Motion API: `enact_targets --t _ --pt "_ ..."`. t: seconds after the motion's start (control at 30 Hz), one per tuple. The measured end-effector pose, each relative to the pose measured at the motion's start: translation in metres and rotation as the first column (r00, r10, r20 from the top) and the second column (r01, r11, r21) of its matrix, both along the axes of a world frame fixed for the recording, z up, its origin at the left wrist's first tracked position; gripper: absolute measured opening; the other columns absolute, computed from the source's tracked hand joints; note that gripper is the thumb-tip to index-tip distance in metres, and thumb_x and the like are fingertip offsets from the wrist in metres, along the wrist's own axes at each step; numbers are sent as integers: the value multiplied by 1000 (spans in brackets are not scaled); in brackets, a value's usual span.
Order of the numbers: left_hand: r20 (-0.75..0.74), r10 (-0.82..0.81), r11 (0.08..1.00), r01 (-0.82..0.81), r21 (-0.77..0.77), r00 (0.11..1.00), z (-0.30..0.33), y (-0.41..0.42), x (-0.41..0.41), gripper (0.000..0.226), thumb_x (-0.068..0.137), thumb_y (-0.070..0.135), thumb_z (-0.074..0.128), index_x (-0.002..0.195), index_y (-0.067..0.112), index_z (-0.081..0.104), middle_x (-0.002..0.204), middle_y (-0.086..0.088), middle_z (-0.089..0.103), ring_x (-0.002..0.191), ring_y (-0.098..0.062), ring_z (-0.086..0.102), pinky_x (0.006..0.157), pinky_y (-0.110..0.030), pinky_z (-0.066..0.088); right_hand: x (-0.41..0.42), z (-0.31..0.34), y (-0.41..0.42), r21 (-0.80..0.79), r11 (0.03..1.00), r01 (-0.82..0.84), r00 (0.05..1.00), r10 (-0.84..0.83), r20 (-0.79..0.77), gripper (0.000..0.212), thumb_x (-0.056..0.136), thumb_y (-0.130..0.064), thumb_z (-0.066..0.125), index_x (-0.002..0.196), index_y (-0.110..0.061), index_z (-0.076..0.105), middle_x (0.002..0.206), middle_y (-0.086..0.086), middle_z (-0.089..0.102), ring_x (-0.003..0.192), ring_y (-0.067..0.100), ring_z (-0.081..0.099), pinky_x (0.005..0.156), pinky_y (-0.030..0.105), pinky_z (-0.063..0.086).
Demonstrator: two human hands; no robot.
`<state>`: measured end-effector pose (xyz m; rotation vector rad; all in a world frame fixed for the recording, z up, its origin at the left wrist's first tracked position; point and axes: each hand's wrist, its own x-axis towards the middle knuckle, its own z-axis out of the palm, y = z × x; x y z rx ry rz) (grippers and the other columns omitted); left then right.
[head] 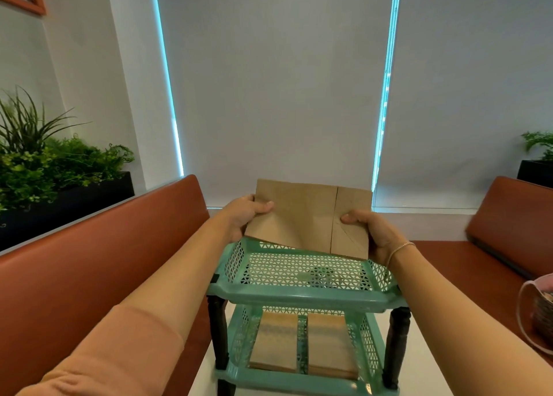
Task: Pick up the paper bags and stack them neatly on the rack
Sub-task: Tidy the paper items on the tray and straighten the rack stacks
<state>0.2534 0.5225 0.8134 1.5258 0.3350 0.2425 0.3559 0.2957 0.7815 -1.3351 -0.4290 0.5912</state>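
— Two hands on one bag, is that right?

— Yes. The left hand [243, 216] grips the flat brown paper bag [308, 219] at its left edge, thumb curled over the front. The right hand [375, 234] does the same at the right edge, thumb on top, fingers hidden behind the paper. Both grips are closed on the bag.

— Where is the bag, then?

— Held tilted above the far edge of the top tray [302, 295] of the green plastic rack [299, 383]. Its lower edge sits just over the tray's far rim; I cannot tell whether it touches.

— Anything on the rack already?

— On the lower tray [302, 335] lie two stacks of paper bags, side by side: the left stack [273, 344] and the right stack [330, 344], flat, with a narrow gap between them. The top tray's mesh floor shows through in front of the held bag.

— And around it?

— The rack stands on a white surface [425, 350]. Orange-brown bench seating [89, 276] runs along the left and the right. A planter with green foliage [54, 168] stands behind the left bench. A thin bracelet [401, 249] circles the right wrist, and a basket [538, 311] sits at the right edge.
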Motion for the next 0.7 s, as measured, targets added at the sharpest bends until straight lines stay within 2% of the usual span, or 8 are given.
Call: enact_targets --t 0.13,0.27,0.33,0.4,0.5,0.6,0.63,0.7 --pt "-145 49 998 -54 -30 988 18 -4 -4 14 90 17 61 95 5 55 64 -9 66 56 -21 63 52 -32 56 -4 -5 4 41 999 -2 992 8 -127 14 85 -20 53 94 -9 56 70 9 64 59 22 61 50 28 50" --pt "24 87 898 -68 -435 996 23 -6 -12 50 84 47 62 96 0 57 85 -16 66 82 -28 61 85 -41 51 -9 -4 10 146 989 24 949 23 -314 20 85 -23 51 93 -6 58 68 14 66 53 26 64 52 34 56" --pt "98 88 818 -15 -575 991 17 -19 -15 64 79 59 61 99 -1 59 98 -20 65 93 -34 61 88 -49 49 -13 -2 15 186 980 65 933 6 -359 20 85 -23 51 91 -6 58 68 15 66 54 28 64 52 39 57" --pt "108 53 833 16 -553 993 6 -43 -12 66 75 61 64 109 4 59 107 -20 65 99 -34 60 79 -50 50 -17 -2 24 237 965 111 921 -10 -389 22 85 -23 52 95 -5 58 74 16 66 64 30 63 57 40 57" --pt "103 61 889 -7 -458 993 -8 -90 -2 57 72 48 73 109 7 59 99 -11 67 87 -24 63 74 -39 52 -23 -4 41 306 930 202 907 -60 -417 19 84 -22 54 94 -6 59 73 14 67 71 29 60 72 40 53" --pt "75 111 919 -73 -388 991 -28 -111 15 107 28 42 93 121 4 55 103 -12 70 84 -24 68 68 -34 56 -33 -8 55 369 885 283 906 -121 -406 23 78 -23 62 94 -6 60 87 14 65 76 28 62 73 39 52" --pt "53 121 920 -92 -381 991 -34 -112 19 109 27 36 93 122 1 53 102 -14 70 83 -25 69 63 -32 56 -34 -10 58 373 868 327 898 -163 -409 32 68 -23 68 94 -6 61 91 15 64 77 28 62 69 37 53" --pt "44 97 927 -74 -367 994 -39 -108 22 82 49 20 88 119 -6 55 100 -19 69 79 -29 68 61 -31 56 -33 -14 59 355 851 388 883 -233 -409 50 50 -21 74 96 -5 62 94 15 64 80 27 62 66 35 54"
